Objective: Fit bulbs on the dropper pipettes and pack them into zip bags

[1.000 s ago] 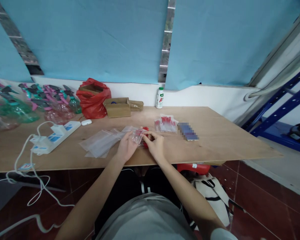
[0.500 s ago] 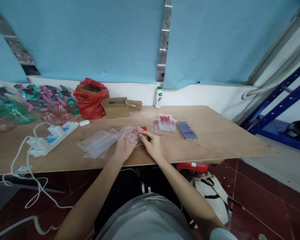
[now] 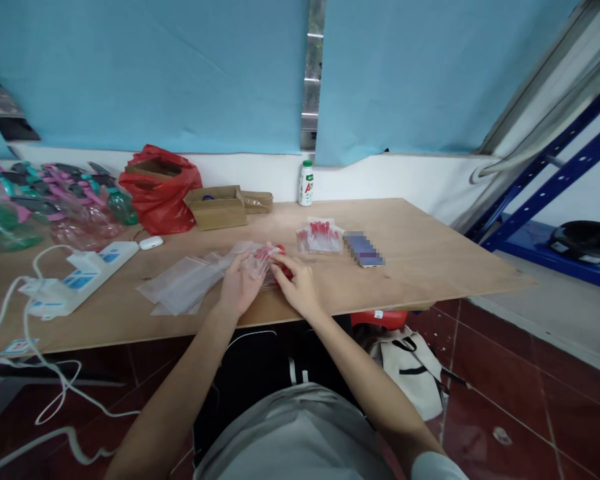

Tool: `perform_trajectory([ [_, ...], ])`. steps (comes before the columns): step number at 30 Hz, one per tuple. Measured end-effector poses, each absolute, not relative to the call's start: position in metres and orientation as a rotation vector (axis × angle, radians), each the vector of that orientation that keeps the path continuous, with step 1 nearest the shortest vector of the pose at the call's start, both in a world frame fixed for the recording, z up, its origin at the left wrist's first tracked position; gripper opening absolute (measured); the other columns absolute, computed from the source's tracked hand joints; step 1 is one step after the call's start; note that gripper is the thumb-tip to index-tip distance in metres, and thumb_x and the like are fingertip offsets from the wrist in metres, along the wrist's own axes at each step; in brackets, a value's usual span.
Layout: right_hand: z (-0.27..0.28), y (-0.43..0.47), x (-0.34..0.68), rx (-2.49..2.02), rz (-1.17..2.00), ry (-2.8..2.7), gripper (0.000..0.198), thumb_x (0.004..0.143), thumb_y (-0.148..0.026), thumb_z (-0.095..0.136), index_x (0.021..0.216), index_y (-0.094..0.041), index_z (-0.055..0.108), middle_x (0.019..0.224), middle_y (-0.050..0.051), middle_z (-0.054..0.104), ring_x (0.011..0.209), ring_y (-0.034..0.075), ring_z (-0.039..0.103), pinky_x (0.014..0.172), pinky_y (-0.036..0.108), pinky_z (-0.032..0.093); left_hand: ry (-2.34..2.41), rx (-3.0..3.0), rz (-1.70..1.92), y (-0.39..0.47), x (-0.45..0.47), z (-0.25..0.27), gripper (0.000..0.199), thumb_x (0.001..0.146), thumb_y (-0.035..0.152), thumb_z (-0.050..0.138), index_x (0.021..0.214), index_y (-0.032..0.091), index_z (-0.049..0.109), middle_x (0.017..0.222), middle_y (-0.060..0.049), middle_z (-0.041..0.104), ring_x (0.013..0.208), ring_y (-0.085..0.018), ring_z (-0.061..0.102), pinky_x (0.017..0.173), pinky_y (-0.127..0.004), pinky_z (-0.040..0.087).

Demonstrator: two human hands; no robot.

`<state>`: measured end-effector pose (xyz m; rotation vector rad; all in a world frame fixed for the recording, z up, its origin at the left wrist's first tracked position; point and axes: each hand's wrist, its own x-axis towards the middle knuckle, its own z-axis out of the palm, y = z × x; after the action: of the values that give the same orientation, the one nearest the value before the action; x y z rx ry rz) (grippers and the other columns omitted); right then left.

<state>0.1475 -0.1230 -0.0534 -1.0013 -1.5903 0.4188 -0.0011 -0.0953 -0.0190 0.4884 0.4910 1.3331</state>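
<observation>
Wooden table (image 3: 420,257) with clear bags (image 3: 180,283), power strip (image 3: 97,270), bottle (image 3: 306,187), phone (image 3: 364,249)

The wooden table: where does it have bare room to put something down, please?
On the table, bare wood lies right of the phone, and behind it, right of the white bottle. A smaller patch lies between phone and right hand. Crowded: the left, with spray bottles, red bag and power strip; the middle, with plastic bags and the left hand.
</observation>
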Motion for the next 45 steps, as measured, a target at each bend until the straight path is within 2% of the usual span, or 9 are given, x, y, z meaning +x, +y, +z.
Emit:
perform_trajectory([
  [8,-0.056,-0.124,0.15,-0.99,0.562,-1.478,0.025,0.099,-0.029,0.067,0.119,-0.027,0.082,0.105,0.005,0.083,0.09,0.022,0.075,0.089,0.035,0.059,0.494,0.535,1.346,-0.096,0.0,-0.022,0.031,0.101,0.015,0.049,0.124,0.019,0.069,0.12,-0.012,0.079,0.112,-0.023,0.077,0.108,-0.039,0.058],
  [13,-0.055,-0.119,0.15,-0.982,0.618,-1.396,0.022,0.096,-0.03,0.067,0.11,-0.025,0.084,0.098,0.002,0.084,0.082,0.02,0.075,0.077,0.031,0.057,0.483,0.491,1.369,-0.092,-0.004,-0.027,0.021,0.099,0.016,0.052,0.113,0.019,0.068,0.122,-0.011,0.079,0.119,-0.025,0.075,0.11,-0.042,0.058],
  [16,-0.057,-0.117,0.152,-1.003,0.613,-1.408,0.022,0.095,-0.029,0.066,0.108,-0.024,0.083,0.097,0.002,0.084,0.083,0.02,0.076,0.078,0.031,0.056,0.488,0.47,1.356,-0.091,-0.007,-0.028,0.017,0.1,0.017,0.053,0.108,0.019,0.068,0.123,-0.011,0.078,0.118,-0.025,0.075,0.109,-0.043,0.059],
  [20,-0.055,-0.115,0.162,-1.047,0.509,-1.509,0.023,0.095,-0.025,0.064,0.11,-0.023,0.081,0.095,0.002,0.082,0.078,0.019,0.072,0.078,0.031,0.054,0.498,0.466,1.358,-0.089,-0.009,-0.028,0.019,0.102,0.021,0.052,0.111,0.018,0.068,0.123,-0.013,0.078,0.122,-0.028,0.073,0.11,-0.044,0.059],
  [24,-0.047,-0.113,0.185,-1.101,0.438,-1.729,0.014,0.095,-0.029,0.07,0.102,-0.022,0.08,0.076,-0.001,0.073,0.067,0.016,0.064,0.072,0.029,0.047,0.502,0.467,1.358,-0.086,-0.01,-0.028,0.025,0.105,0.023,0.048,0.114,0.014,0.069,0.116,-0.015,0.079,0.124,-0.028,0.073,0.109,-0.04,0.06],
  [27,-0.044,-0.111,0.2,-1.079,0.448,-1.997,0.016,0.091,-0.038,0.081,0.097,-0.024,0.079,0.076,-0.003,0.071,0.067,0.015,0.063,0.069,0.027,0.043,0.49,0.466,1.378,-0.086,-0.009,-0.028,0.023,0.103,0.022,0.051,0.116,0.016,0.069,0.118,-0.014,0.078,0.123,-0.028,0.073,0.107,-0.04,0.061],
  [30,-0.046,-0.109,0.207,-1.111,0.426,-2.12,0.02,0.083,-0.036,0.089,0.096,-0.024,0.079,0.079,-0.003,0.072,0.069,0.015,0.063,0.068,0.027,0.041,0.485,0.447,1.388,-0.087,-0.009,-0.029,0.026,0.102,0.022,0.054,0.123,0.018,0.069,0.123,-0.014,0.077,0.124,-0.028,0.073,0.107,-0.042,0.062],
  [35,-0.049,-0.107,0.207,-1.091,0.476,-2.087,0.008,0.094,-0.032,0.078,0.094,-0.024,0.081,0.075,-0.002,0.074,0.065,0.014,0.063,0.068,0.027,0.042,0.491,0.441,1.39,-0.085,-0.011,-0.032,0.028,0.101,0.024,0.054,0.124,0.017,0.07,0.123,-0.015,0.077,0.124,-0.029,0.073,0.109,-0.044,0.061],
  [45,-0.034,-0.11,0.212,-1.08,0.288,-1.539,0.027,0.098,-0.043,0.066,0.09,-0.02,0.078,0.074,0.003,0.07,0.066,0.018,0.06,0.067,0.031,0.046,0.391,0.411,1.566,-0.084,-0.016,-0.032,0.016,0.104,0.025,0.052,0.1,0.019,0.066,0.131,-0.013,0.075,0.134,-0.029,0.066,0.117,-0.044,0.054],
])
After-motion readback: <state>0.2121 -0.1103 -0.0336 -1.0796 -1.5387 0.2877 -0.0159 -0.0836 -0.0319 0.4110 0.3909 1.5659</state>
